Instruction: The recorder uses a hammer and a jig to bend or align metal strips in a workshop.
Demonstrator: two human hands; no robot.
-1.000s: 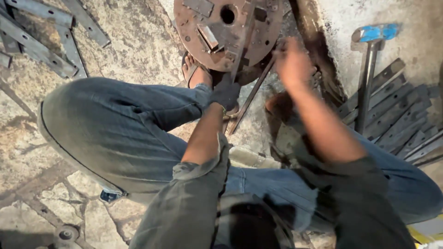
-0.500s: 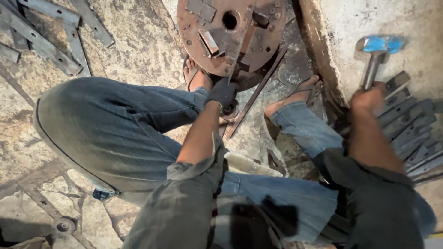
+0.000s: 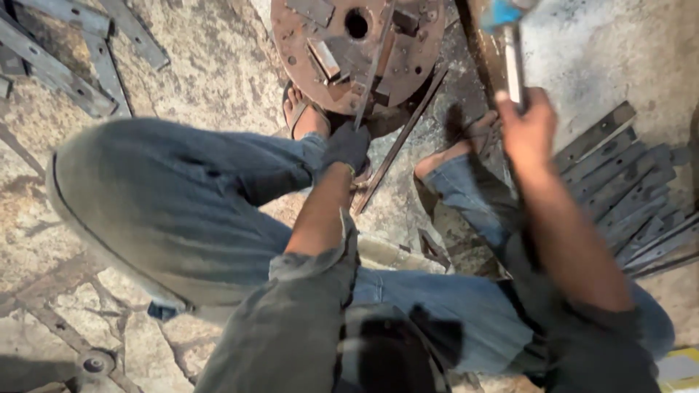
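Between the knees, in the head view, the left hand (image 3: 346, 145), in a dark glove, is clamped round the lower end of a thin metal strip (image 3: 373, 62) that stands tilted up against a rusty disc (image 3: 357, 45). The grip looks meant to steady the strip against the disc face, near its centre hole. The right hand (image 3: 528, 131) is closed on the shaft of a hammer (image 3: 510, 44), whose blue head sits at the top edge, raised well apart from the left hand. 1 sandalled foot (image 3: 302, 113) touches the disc's lower rim, seemingly bracing it; the other foot (image 3: 466, 142) lies just right of a long bar (image 3: 400, 138) leaning on the disc. Open room is tight: flat bars (image 3: 626, 189) are stacked at right, more strips (image 3: 58, 58) lie at top left, leaving bare stone floor (image 3: 218, 65) only left of the disc.
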